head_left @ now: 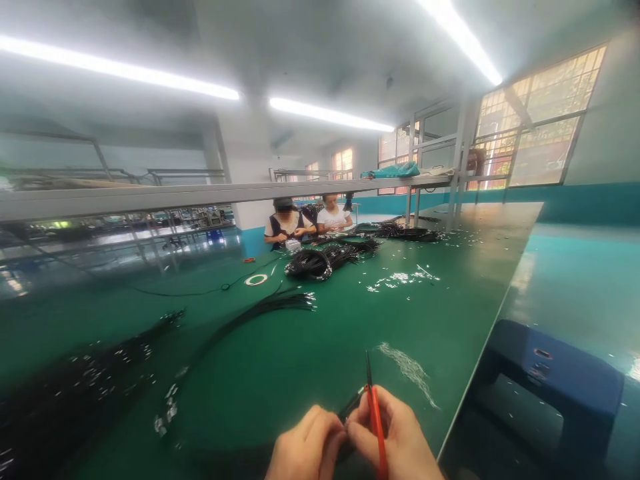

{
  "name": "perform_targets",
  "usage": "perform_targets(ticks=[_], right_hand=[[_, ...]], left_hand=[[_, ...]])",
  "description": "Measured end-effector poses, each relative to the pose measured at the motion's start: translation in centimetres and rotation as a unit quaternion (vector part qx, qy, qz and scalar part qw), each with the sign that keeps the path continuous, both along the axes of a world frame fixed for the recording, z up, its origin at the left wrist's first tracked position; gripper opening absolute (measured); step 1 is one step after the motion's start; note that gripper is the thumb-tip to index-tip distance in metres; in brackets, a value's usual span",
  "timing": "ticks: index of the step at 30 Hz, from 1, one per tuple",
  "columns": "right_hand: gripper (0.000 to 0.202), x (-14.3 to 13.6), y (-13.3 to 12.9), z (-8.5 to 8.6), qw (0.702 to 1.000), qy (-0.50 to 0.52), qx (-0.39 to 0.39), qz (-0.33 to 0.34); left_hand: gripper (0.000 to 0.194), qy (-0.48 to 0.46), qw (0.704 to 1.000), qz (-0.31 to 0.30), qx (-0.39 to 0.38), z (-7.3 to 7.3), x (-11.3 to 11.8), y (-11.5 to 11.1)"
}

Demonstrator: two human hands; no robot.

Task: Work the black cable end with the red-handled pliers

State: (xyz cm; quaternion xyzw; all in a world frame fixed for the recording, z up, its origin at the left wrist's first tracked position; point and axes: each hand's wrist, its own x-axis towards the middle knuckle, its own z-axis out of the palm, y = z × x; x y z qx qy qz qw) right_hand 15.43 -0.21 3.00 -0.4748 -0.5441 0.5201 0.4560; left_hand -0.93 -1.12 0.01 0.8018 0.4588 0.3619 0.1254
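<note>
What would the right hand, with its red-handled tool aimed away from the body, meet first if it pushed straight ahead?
Probably bare green table. The right hand points its red-handled tool up-frame; the pale wire scraps lie right of that line. Depth is unclear.

Hands at the table's near edge

Left hand (pixel 307 447) touches right hand (pixel 395 437), which holds the cutters (pixel 375 413); wire bundles (pixel 260 310) lie beyond on the table (pixel 300 360), stool (pixel 550 380) right.
</note>
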Motion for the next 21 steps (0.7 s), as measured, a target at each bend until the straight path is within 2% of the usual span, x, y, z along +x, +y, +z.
perform_targets(ticks=[2, 5, 9, 12, 14, 17, 19, 21], right_hand=[[0.01, -0.1, -0.1, 0.2, 0.999, -0.03, 0.007, -0.014], [0.011, -0.2, -0.3, 0.4, 1.0, -0.005, 0.01, -0.006], [0.012, -0.2, -0.3, 0.6, 1.0, -0.008, 0.022, 0.013], [0.013, 0.1, 0.1, -0.1, 0.998, 0.048, 0.002, 0.037], [0.011, 0.4, 0.4, -0.9, 0.997, 0.062, -0.017, 0.038], [0.011, 1.1, 0.2, -1.9, 1.0, 0.031, -0.006, -0.003], [0.024, 1.5, -0.5, -2.0, 1.0, 0.025, 0.006, 0.009], [0.047, 1.8, -1.2, -1.9, 0.997, 0.023, 0.001, 0.072]], left_hand=[[0.015, 0.005, 0.997, 0.005, -0.081, 0.6, -0.1, 0.2], [0.009, -0.004, 0.984, -0.035, -0.177, 1.6, -0.2, 0.5], [0.021, -0.015, 0.988, -0.038, -0.15, 1.6, 0.0, 0.5], [0.023, -0.055, 0.991, -0.045, -0.117, 0.9, 0.1, 0.4], [0.022, -0.104, 0.986, -0.036, -0.127, 0.7, 0.1, 0.3], [0.021, -0.206, 0.961, -0.006, -0.186, 1.0, 0.0, 0.2], [0.025, -0.246, 0.943, 0.0, -0.224, 1.3, 0.0, 0.2], [0.033, -0.259, 0.936, -0.002, -0.237, 1.4, 0.0, 0.2]])
